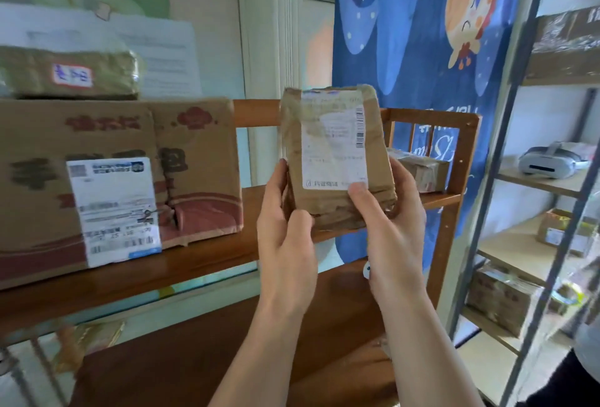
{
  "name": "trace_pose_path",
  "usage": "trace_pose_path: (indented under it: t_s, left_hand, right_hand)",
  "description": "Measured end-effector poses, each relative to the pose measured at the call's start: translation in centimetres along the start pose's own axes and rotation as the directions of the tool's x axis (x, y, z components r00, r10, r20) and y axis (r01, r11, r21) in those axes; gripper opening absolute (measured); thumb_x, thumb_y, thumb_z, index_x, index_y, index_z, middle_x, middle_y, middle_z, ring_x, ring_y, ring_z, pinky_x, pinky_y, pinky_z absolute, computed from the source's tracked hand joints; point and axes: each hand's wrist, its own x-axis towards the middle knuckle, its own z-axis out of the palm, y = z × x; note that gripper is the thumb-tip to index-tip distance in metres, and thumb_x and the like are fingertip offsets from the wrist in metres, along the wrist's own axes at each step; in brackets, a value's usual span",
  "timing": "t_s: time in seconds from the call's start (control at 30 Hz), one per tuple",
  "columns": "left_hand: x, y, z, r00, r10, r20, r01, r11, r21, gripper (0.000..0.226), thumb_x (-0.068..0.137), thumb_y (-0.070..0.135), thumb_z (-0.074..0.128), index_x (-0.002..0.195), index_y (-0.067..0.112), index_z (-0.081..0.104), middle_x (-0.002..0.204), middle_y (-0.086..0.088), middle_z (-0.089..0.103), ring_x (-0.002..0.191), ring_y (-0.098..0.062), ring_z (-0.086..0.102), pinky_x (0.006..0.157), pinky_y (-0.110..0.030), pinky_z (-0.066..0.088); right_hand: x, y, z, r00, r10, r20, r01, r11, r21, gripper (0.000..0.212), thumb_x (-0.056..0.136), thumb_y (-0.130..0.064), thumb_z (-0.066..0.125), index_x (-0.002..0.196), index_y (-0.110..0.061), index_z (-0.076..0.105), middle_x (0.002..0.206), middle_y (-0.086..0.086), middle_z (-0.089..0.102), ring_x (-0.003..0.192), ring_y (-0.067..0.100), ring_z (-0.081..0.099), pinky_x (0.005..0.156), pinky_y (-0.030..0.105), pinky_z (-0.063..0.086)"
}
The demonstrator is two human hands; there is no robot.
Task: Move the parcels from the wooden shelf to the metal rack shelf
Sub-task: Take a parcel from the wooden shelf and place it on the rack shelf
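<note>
A small brown taped parcel [334, 153] with a white shipping label is held upright in front of the wooden shelf [207, 263]. My left hand [285, 224] grips its lower left side and my right hand [389, 218] grips its lower right, thumb on the label. A large cardboard box [113, 176] with a label stands on the wooden shelf at left, with a flatter parcel [68, 72] on top. Another small taped parcel [422, 169] lies at the shelf's right end. The metal rack [496, 159] stands at the right.
The rack's boards carry a white headset [548, 161], a taped box [568, 33] on the top level and several boxes [506, 299] lower down. A blue cartoon curtain [415, 33] hangs behind. A lower wooden shelf board [227, 358] lies below my arms.
</note>
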Motion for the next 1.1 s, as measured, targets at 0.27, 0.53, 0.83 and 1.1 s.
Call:
trace_pose_path:
  t_s: [0.27,0.53,0.83,1.1]
  left_hand:
    - [-9.7,7.5,-15.7,0.982,0.135,0.13,-0.126,0.989,-0.074,0.07,0.082,0.019,0.055,0.151,0.017,0.042,0.139,0.005,0.065,0.127,-0.014,0.063,0.101,-0.036,0.053]
    - [-17.8,15.9,-28.2,0.987,0.132,0.09,-0.129,0.991,-0.032,0.063,0.093,0.029,0.061,0.152,0.029,0.039,0.149,0.01,0.06,0.14,-0.013,0.057,0.113,-0.041,0.048]
    - [-23.1,21.7,-35.3,0.986,0.162,-0.037,-0.165,0.982,-0.092,0.066,0.096,0.008,0.049,0.156,0.031,0.034,0.154,0.01,0.058,0.144,-0.012,0.054,0.109,-0.028,0.049]
    - [-23.6,26.4,-40.8,0.976,0.156,-0.15,-0.162,0.986,-0.029,0.083,0.082,0.037,0.064,0.153,0.058,0.028,0.148,0.0,0.061,0.13,-0.027,0.064,0.107,-0.054,0.05]
  right_hand:
    - [-17.7,-4.9,6.4,0.994,0.05,0.096,-0.066,0.983,0.171,0.071,0.065,-0.04,0.09,0.129,-0.036,0.061,0.124,0.002,0.077,0.116,0.024,0.074,0.092,0.038,0.059]
    - [-32.0,-9.8,14.1,0.984,0.066,0.163,-0.095,0.98,0.175,0.066,0.071,-0.03,0.081,0.134,-0.031,0.059,0.129,0.007,0.073,0.117,0.027,0.073,0.097,0.043,0.057]
    - [-39.5,-13.1,19.5,0.927,0.001,0.375,-0.07,0.983,0.17,0.073,0.07,-0.03,0.08,0.137,-0.039,0.054,0.135,-0.002,0.071,0.122,0.013,0.07,0.099,0.029,0.054]
    - [-37.6,-15.9,20.4,0.87,0.122,0.478,-0.278,0.922,0.27,0.091,0.042,-0.054,0.098,0.126,-0.046,0.065,0.129,0.02,0.07,0.102,0.021,0.074,0.082,0.04,0.061]
